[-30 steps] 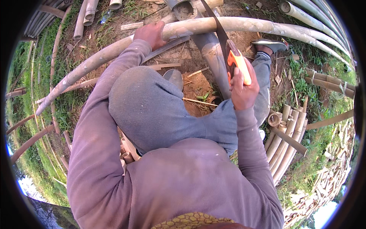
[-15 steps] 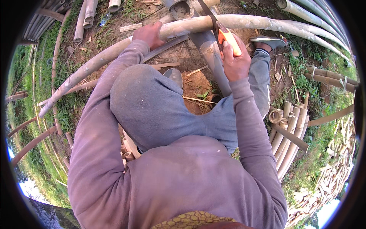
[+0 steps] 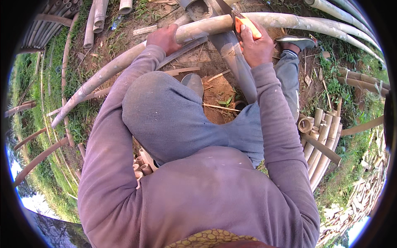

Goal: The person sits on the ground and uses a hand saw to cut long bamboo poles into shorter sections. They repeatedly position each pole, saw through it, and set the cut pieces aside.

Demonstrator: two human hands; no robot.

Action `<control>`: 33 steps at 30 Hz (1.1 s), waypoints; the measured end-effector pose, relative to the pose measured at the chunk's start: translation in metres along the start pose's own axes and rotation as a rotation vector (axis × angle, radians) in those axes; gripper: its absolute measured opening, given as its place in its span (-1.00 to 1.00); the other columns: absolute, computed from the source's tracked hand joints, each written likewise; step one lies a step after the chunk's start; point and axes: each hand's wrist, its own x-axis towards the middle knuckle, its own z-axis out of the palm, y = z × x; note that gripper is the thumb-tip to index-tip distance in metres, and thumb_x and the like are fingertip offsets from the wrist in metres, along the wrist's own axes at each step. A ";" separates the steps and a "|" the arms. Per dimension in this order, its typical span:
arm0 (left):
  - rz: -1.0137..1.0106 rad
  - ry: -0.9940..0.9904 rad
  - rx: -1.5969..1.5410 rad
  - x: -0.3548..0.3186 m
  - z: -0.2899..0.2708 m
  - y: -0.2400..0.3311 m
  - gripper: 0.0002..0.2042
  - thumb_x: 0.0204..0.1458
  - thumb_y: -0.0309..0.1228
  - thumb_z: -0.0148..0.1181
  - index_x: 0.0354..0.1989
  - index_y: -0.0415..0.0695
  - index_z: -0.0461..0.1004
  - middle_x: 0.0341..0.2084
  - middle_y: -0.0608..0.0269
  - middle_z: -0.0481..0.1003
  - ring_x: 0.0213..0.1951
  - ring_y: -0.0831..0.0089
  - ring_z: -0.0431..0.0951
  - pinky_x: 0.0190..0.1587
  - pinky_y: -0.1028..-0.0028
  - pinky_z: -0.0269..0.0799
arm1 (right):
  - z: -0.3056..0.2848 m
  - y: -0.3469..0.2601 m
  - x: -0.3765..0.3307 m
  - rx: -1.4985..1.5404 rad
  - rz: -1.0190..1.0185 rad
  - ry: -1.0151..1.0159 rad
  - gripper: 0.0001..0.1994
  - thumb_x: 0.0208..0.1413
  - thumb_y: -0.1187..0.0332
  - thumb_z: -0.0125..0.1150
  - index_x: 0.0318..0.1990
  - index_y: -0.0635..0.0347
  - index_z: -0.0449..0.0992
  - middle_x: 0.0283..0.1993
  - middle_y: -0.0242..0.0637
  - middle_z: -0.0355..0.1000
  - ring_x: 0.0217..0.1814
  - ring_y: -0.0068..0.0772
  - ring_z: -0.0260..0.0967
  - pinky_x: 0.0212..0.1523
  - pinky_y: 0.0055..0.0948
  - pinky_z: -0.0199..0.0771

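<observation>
A long bamboo pole (image 3: 285, 20) runs across in front of me, curved by the lens. My left hand (image 3: 164, 39) is wrapped round it left of the middle. My right hand (image 3: 257, 44) grips the orange handle of a handsaw (image 3: 253, 28). The saw's dark blade points away from me and lies against the pole, right of my left hand. Beneath the pole, near the blade, a grey pipe-like support (image 3: 233, 58) slants down toward my legs. How deep the blade sits in the bamboo I cannot tell.
Cut bamboo pieces (image 3: 324, 142) are stacked at the right, with split bamboo scraps (image 3: 355, 206) heaped behind them. More poles (image 3: 96, 18) lie at the far left. My bent leg (image 3: 165, 111) sits below the pole. Bamboo offcuts (image 3: 144, 165) stand beside my left thigh.
My right hand has moved away from me with the saw, its handle now up against the pole. My left hand keeps its grip on the bamboo. The whole view has shifted slightly.
</observation>
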 end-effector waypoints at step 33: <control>-0.055 -0.031 -0.040 0.005 -0.009 0.015 -0.38 -0.02 -0.01 0.49 0.21 0.10 0.45 0.09 0.13 0.63 0.10 0.04 0.67 0.11 0.05 0.60 | -0.003 0.009 -0.019 -0.045 -0.110 0.165 -0.64 0.31 0.21 0.36 0.16 0.16 0.59 -0.13 0.02 0.66 -0.16 -0.01 0.70 -0.13 -0.22 0.66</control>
